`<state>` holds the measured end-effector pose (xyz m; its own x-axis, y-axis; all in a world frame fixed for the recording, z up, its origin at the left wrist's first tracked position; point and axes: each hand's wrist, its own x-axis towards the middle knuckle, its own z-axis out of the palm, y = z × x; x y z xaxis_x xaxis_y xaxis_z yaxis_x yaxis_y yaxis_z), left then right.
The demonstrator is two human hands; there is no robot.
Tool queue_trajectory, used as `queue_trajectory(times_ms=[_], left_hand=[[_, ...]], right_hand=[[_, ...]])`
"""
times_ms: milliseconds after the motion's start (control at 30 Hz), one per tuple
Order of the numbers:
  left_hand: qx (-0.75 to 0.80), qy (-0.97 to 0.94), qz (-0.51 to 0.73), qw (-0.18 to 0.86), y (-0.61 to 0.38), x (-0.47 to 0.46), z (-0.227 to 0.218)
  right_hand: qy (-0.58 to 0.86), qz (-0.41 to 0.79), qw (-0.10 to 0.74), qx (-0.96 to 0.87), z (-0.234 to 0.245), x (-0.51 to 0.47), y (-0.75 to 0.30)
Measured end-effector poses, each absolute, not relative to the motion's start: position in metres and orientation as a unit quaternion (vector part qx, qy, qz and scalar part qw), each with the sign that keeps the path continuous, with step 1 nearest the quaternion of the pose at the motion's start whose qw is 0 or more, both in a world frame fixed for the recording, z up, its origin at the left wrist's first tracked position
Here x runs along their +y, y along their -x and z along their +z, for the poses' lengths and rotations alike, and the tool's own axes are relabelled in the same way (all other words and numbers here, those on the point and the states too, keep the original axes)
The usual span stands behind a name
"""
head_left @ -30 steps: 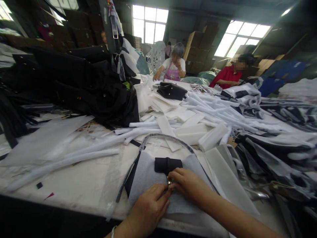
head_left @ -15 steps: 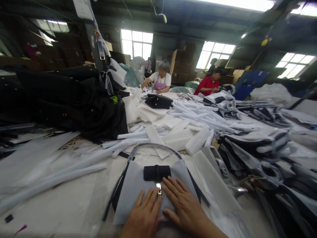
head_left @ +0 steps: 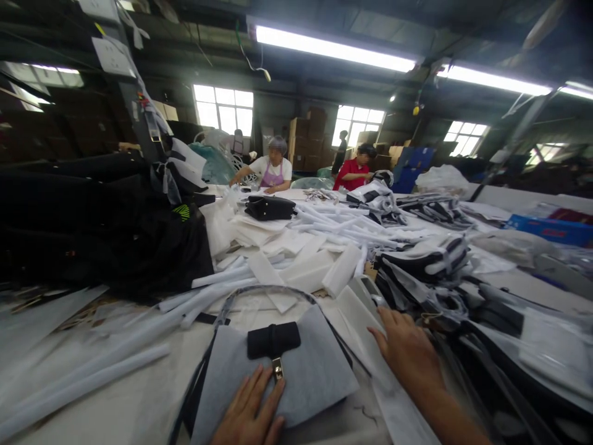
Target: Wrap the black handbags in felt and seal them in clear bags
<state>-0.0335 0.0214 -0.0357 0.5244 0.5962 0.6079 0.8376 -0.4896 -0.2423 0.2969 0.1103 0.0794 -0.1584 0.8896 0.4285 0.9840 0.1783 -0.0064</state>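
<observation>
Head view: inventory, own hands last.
handbag: 1, black, front
sheet: 1, grey, over handbag
clasp: 1, gold, on handbag
strips: many, white, centre
rear bag: 1, black, centre
bag pile: 1, black, left
wrapped bags: several, black/white, right
bin: 1, blue, right
table: 1, white, beneath
cartons: stacks, brown, back
people: several, mixed clothing, back
windows: several, white, back
lights: several, white, overhead
left hand: 1, on sheet
right hand: 1, right of handbag

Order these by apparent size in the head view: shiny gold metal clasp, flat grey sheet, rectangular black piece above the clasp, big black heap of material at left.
Largest to smallest:
1. Big black heap of material
2. Flat grey sheet
3. Rectangular black piece
4. Shiny gold metal clasp
</observation>
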Motion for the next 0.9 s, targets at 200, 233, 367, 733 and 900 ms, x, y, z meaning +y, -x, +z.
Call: queue_trajectory(times_ms=[200,233,367,733,900], left_hand=[[-0.423,0.829,-0.235,0.282,0.036,0.025,-0.041],[-0.427,0.827,-0.233,0.281,0.035,0.024,-0.039],[-0.454,0.822,-0.222,0.264,0.029,0.016,-0.025],[-0.587,0.779,-0.219,0.015,0.012,-0.005,-0.024],[-0.587,0.778,-0.224,-0.015,0.011,-0.007,-0.025]], right_hand=[[0.627,-0.241,0.049,-0.739,0.059,0.101,-0.321],[0.622,-0.231,0.07,-0.745,0.061,0.099,-0.318],[0.544,-0.184,0.238,-0.783,0.089,0.092,-0.286],[0.259,-0.081,0.155,-0.95,0.034,0.078,-0.186],[0.228,-0.078,0.124,-0.963,0.017,0.086,-0.2]])
